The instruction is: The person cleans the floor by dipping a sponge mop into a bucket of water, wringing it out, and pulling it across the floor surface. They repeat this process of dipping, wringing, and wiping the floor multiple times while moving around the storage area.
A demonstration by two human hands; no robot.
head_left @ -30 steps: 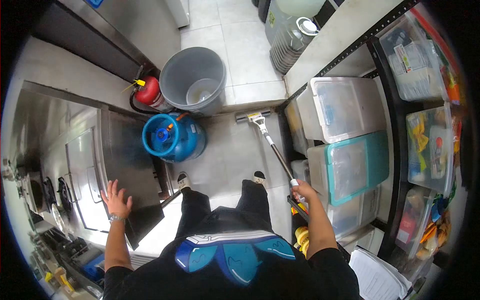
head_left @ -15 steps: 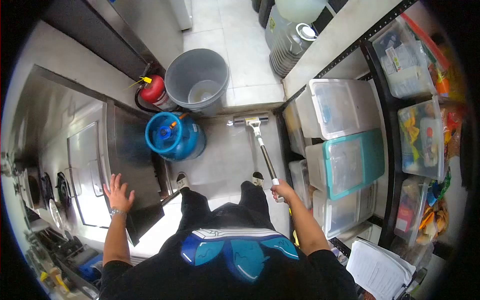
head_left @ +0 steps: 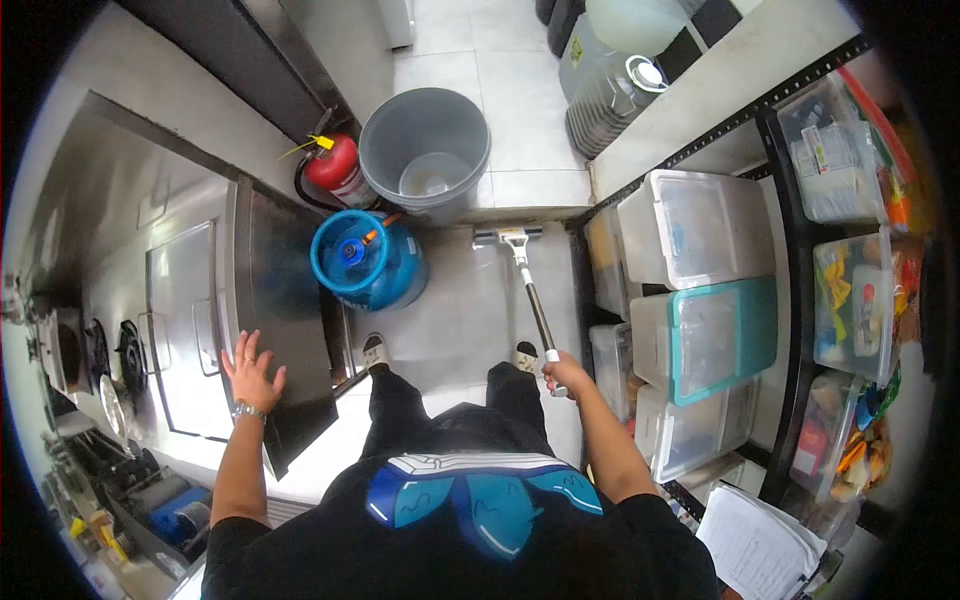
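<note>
In the head view my right hand (head_left: 567,375) is wrapped round the white grip of a mop (head_left: 538,318). Its pole slants away from me, down to a narrow, flat mop head (head_left: 508,236) on the grey floor, close to the low step. My left hand (head_left: 254,374) holds nothing. Its fingers are spread over the edge of the steel counter (head_left: 275,310), near a metal handle. A blue gas cylinder (head_left: 405,265) stands left of the mop, with a grey bucket (head_left: 430,200) just beyond it on the raised tiles.
A red fire extinguisher (head_left: 338,165) stands beside the bucket. Along the right, a black rack carries clear storage boxes (head_left: 700,228), one with a teal lid (head_left: 722,338). Papers (head_left: 758,540) lie at lower right. A large ribbed container (head_left: 610,105) stands past the step.
My view has turned slightly, so the bucket, cylinder and extinguisher appear farther right. The mop head sits slightly farther left along the step. My right hand keeps its hold; my left stays spread.
</note>
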